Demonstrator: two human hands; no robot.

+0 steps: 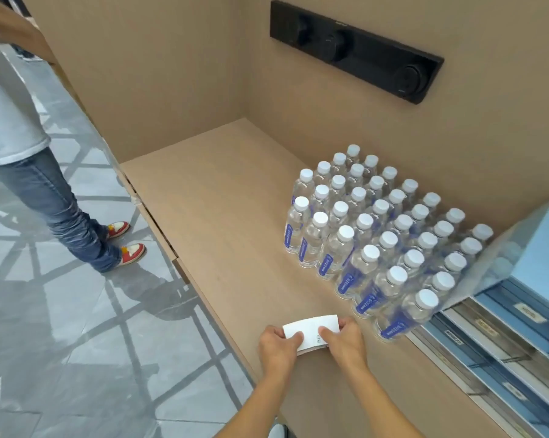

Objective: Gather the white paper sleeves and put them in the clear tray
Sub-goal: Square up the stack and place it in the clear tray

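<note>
Counter [222, 216]: pale wood, wide.
Water bottles [383, 235]: white-capped, grouped at right.
Left hand [277, 346]: fingers closed on the stack's left end.
Right hand [341, 339]: fingers closed on its right end.
White paper sleeves [311, 331]: flat stack held between both hands, above the counter's near edge.

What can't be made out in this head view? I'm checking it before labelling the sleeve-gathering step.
- How many white paper sleeves are in the stack: the left hand and right hand cover its ends.
- Print on the top sleeve: too small.
- The clear tray: cannot be picked out with certainty.
- The boxes at right: cut off by the frame edge; labels blurred.
</note>
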